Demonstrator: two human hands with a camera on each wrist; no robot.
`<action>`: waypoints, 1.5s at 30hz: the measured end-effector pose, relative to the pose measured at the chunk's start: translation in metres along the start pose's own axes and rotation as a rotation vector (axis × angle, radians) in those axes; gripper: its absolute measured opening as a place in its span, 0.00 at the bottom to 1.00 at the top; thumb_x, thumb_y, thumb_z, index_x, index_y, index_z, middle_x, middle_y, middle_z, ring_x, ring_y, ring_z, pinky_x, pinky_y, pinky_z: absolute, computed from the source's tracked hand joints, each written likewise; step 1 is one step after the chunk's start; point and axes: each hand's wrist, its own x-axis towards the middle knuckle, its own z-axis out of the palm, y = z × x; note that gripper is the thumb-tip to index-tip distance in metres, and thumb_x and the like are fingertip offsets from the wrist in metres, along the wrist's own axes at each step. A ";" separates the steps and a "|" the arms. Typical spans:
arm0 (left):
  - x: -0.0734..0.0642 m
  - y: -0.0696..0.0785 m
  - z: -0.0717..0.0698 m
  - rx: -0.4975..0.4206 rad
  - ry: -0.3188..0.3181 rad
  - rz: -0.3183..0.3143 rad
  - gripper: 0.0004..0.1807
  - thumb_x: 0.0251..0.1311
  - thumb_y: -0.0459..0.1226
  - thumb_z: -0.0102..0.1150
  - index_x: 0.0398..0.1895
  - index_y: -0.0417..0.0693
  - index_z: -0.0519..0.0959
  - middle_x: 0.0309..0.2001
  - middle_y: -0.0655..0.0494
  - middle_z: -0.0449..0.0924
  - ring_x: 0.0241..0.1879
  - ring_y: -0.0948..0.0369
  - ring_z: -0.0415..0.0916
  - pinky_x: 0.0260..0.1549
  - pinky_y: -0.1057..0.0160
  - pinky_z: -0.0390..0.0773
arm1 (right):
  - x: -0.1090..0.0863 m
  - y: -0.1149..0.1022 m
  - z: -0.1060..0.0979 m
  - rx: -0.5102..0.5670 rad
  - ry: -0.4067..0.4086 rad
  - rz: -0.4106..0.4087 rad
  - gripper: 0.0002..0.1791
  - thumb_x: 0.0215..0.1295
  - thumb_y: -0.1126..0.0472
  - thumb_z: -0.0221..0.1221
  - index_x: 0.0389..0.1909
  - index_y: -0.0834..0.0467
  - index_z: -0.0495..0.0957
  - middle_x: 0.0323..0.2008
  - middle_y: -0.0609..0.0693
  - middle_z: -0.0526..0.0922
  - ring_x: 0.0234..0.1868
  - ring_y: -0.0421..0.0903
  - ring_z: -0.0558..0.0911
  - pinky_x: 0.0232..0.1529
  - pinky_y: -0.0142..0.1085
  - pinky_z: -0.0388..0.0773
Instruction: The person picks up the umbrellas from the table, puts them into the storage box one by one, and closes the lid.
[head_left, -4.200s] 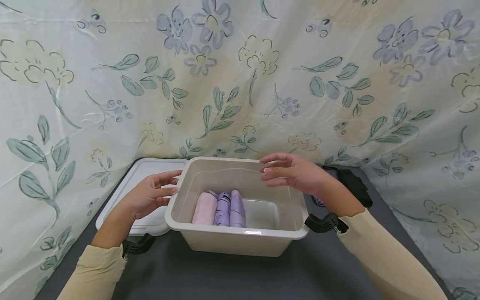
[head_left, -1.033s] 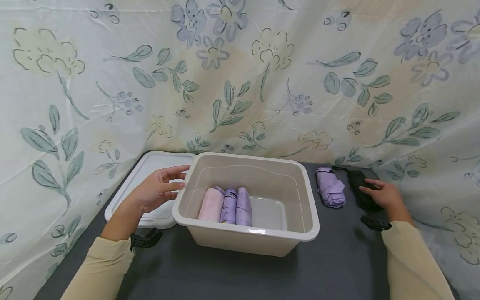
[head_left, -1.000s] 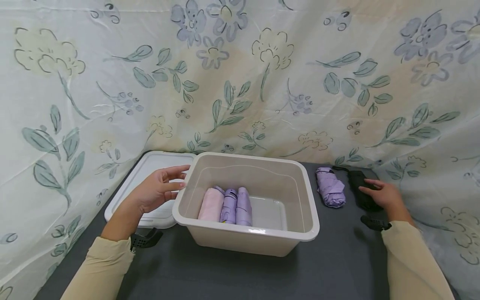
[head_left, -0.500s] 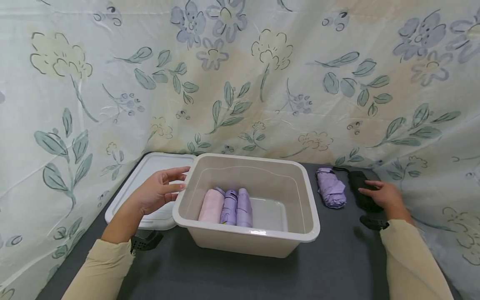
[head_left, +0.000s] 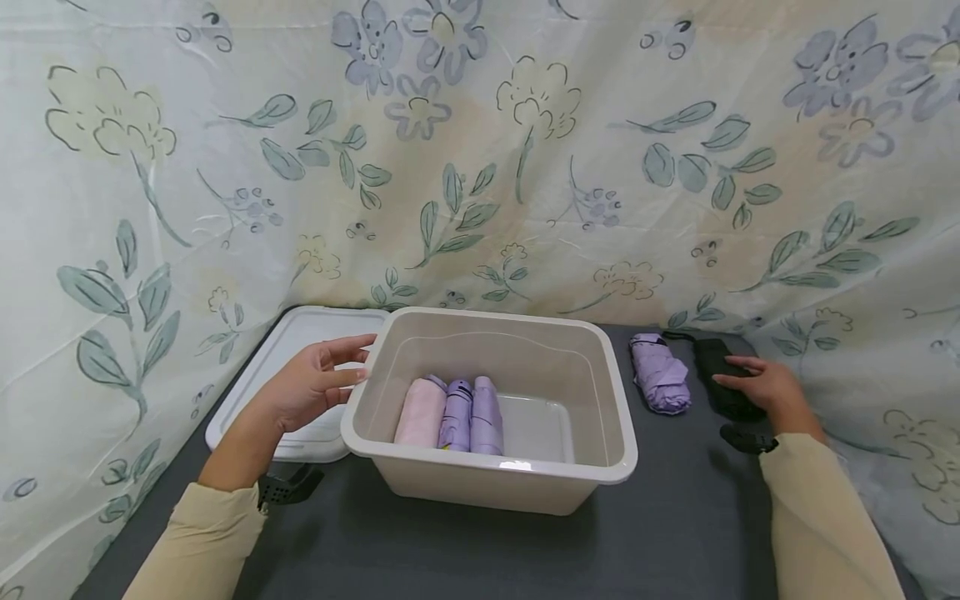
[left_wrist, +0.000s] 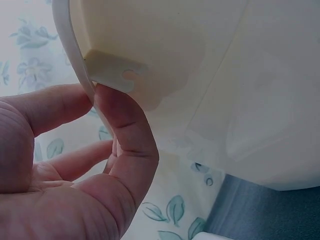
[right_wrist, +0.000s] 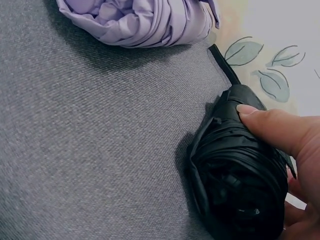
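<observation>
While the left hand pinches the rim of the beige bin left of centre in the head view, the right hand holds the black bundle, probably a folded umbrella, in a narrow grip at the right of the frame. In the right wrist view its thumb lies on the folds and its other fingers are partly hidden at the bundle's right side. The bundle lies on the dark grey bench, near a purple bundle, with its strap pointing toward the floral cloth.

To grip it well, I would close the fingers round the firm core, not just a loose pleat, since slack fabric could slip or unroll; minding the strap should prevent snags. Light pressure on the rim should suffice, as the bin looks stable.

Inside the bin, left of its middle, 1 pink roll and 2 purple rolls lie side by side; a white lid is at left. No brand or label can be read; the dark marks and yellow spot on the middle roll are too small.
</observation>
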 end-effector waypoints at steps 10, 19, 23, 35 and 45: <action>0.001 -0.001 -0.002 -0.001 -0.011 -0.001 0.37 0.71 0.32 0.59 0.79 0.36 0.56 0.55 0.56 0.76 0.52 0.63 0.81 0.48 0.62 0.86 | 0.004 0.004 0.008 0.053 0.017 0.040 0.46 0.69 0.37 0.60 0.78 0.59 0.58 0.77 0.75 0.46 0.78 0.75 0.46 0.74 0.69 0.49; 0.002 0.001 -0.001 0.007 -0.014 -0.001 0.37 0.71 0.32 0.59 0.79 0.36 0.57 0.54 0.56 0.76 0.52 0.63 0.81 0.49 0.62 0.86 | 0.003 0.002 0.006 0.034 0.035 0.039 0.46 0.69 0.38 0.61 0.78 0.60 0.59 0.76 0.76 0.48 0.78 0.75 0.47 0.74 0.68 0.51; 0.002 0.002 -0.001 0.011 -0.013 -0.003 0.37 0.71 0.33 0.60 0.79 0.36 0.57 0.54 0.56 0.75 0.51 0.63 0.81 0.48 0.62 0.86 | 0.002 0.002 0.003 0.055 0.024 0.048 0.47 0.68 0.38 0.62 0.78 0.60 0.58 0.77 0.75 0.46 0.78 0.75 0.46 0.75 0.68 0.50; 0.002 -0.001 -0.002 -0.008 -0.015 0.000 0.37 0.71 0.33 0.60 0.79 0.36 0.56 0.54 0.55 0.75 0.51 0.63 0.81 0.49 0.62 0.86 | 0.001 0.005 0.004 0.021 0.000 0.021 0.47 0.69 0.35 0.60 0.78 0.59 0.58 0.78 0.75 0.43 0.77 0.76 0.45 0.74 0.69 0.48; 0.002 0.000 -0.001 -0.020 -0.011 0.000 0.37 0.71 0.32 0.59 0.79 0.36 0.56 0.54 0.55 0.74 0.50 0.63 0.81 0.49 0.63 0.86 | -0.003 -0.004 -0.005 -0.004 -0.051 0.030 0.46 0.71 0.35 0.56 0.77 0.60 0.57 0.77 0.76 0.39 0.76 0.77 0.45 0.74 0.68 0.50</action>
